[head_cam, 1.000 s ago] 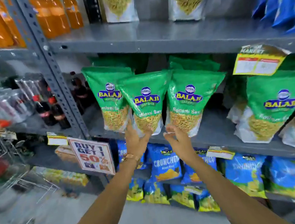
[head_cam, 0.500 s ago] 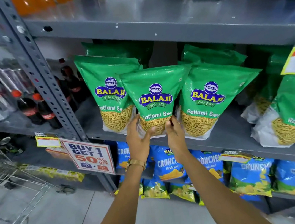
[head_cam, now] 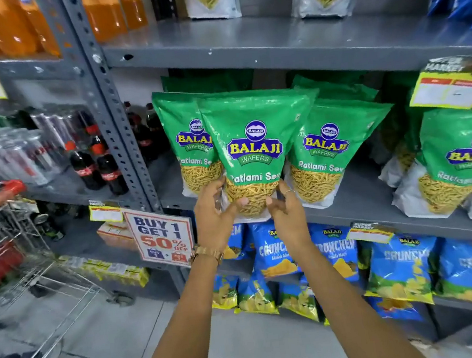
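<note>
A green Balaji Ratlami Sev bag (head_cam: 254, 146) stands upright at the front of the grey middle shelf (head_cam: 360, 208), between two bags of the same kind, one to its left (head_cam: 186, 143) and one to its right (head_cam: 329, 149). My left hand (head_cam: 215, 217) grips its lower left corner, thumb across the clear window at the bottom. My right hand (head_cam: 285, 214) grips its lower right corner, a ring on one finger. Both hands hold the bag forward of its neighbours.
More green sev bags (head_cam: 461, 157) stand at the right. Blue Crunchex chip bags (head_cam: 400, 271) fill the shelf below. A "Buy 1 Get 1" sign (head_cam: 160, 235) hangs on the shelf upright. Cola bottles (head_cam: 96, 166) stand at left. A wire shopping trolley (head_cam: 16, 265) stands on the floor at left.
Both hands closed in from below the bags onto the middle bag's bottom corners, and the bag has come forward and up in front of its neighbours.
</note>
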Demonstrator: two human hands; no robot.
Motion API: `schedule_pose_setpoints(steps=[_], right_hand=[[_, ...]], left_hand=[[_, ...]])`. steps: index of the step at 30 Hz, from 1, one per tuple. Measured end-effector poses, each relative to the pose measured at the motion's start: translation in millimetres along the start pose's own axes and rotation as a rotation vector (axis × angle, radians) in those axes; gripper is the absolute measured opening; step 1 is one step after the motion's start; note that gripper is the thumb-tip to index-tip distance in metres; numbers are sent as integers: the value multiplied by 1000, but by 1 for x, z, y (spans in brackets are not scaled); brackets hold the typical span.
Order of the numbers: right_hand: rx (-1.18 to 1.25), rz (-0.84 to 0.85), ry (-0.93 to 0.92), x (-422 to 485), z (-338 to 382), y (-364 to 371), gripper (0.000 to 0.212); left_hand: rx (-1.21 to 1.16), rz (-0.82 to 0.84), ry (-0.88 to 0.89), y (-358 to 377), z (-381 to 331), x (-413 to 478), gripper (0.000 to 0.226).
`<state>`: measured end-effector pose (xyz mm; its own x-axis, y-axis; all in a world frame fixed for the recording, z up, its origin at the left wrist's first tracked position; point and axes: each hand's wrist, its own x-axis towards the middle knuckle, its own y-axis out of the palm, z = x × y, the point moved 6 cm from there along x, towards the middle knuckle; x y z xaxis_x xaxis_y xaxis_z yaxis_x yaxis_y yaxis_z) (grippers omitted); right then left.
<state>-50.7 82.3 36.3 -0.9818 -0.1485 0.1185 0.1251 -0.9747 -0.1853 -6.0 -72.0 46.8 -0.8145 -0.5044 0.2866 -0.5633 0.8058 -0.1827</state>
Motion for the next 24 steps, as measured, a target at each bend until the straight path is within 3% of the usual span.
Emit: schedule_pose_setpoints(steps=[6,11,20,24], right_hand=[[-151,-161,-248,-49,68,-17,47],[-32,-182,-450,-71,144,-25,48],[-54,-305,-679,-22,270,-37,46],[-146,-302,-724,29,305,-28,41]], left_hand=[[-76,-82,118,-43,-75,-40,49],[-67,-88,252,-77,-151,-44,52],[29,-65,570,-102,-271,38,53],[99,-45,597,-96,-285,95,55]])
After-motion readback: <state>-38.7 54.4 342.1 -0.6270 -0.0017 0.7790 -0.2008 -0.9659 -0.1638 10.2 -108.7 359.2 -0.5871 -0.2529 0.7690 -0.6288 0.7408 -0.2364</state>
